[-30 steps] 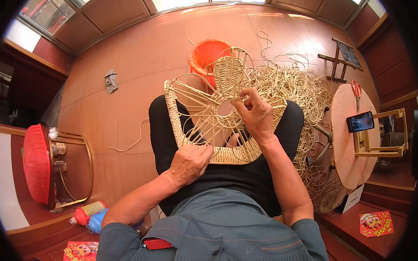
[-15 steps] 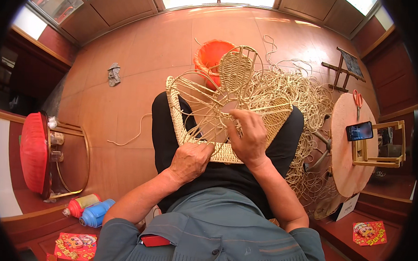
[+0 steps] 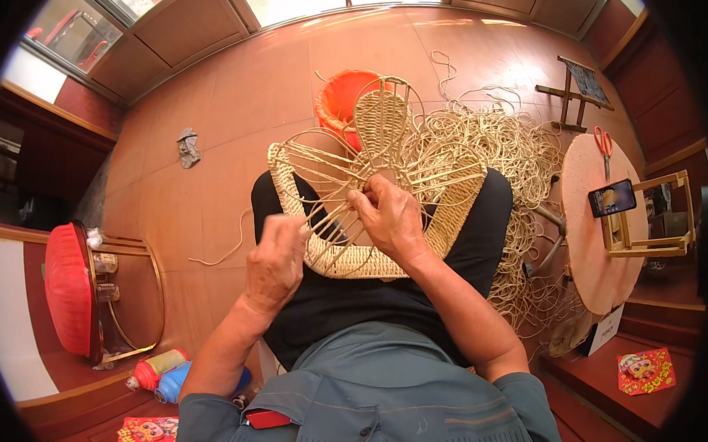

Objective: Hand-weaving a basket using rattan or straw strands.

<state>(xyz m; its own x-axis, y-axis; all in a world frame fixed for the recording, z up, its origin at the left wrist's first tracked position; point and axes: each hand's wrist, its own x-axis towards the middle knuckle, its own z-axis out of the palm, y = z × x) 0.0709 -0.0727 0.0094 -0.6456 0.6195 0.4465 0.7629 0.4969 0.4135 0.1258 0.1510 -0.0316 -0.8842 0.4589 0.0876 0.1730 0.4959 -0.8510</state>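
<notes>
Head view: the left hand [image 3: 277,253] is smeared by motion, raised beside the left rim of the woven frame [image 3: 356,263]; its fingers are bent inward, and I cannot tell whether a strand is caught between them. The right hand [image 3: 387,216] covers much of the frame's middle, thumb and forefinger pressed together, pinching thin cords [image 3: 325,161] there; the exact grip is hidden by the knuckles, as is part of the round opening at the hub.

The frame lies across the black trousers [image 3: 326,318], over the knees. Its rim is thick, tightly wrapped in pale, straw-like cord with a ribbed surface, bent into rounded corners. Thin cords fan from the hub like spokes, and at the far side stands a closely plaited oval panel [image 3: 380,121] within open wire-like loops.

Behind this, an orange-red bucket [image 3: 345,94], its lip draped in crinkled, glossy sheeting, is partly covered by the panel. A loose, tangled heap of the same pale rope [image 3: 492,144] spreads to the right. The round bench [image 3: 585,255] has a mottled pinkish top with orange-handled scissors [image 3: 604,143] and a dark phone [image 3: 612,198], its screen too small to read. At the lower left, a red card [image 3: 147,433] is cut off by the lower edge.
</notes>
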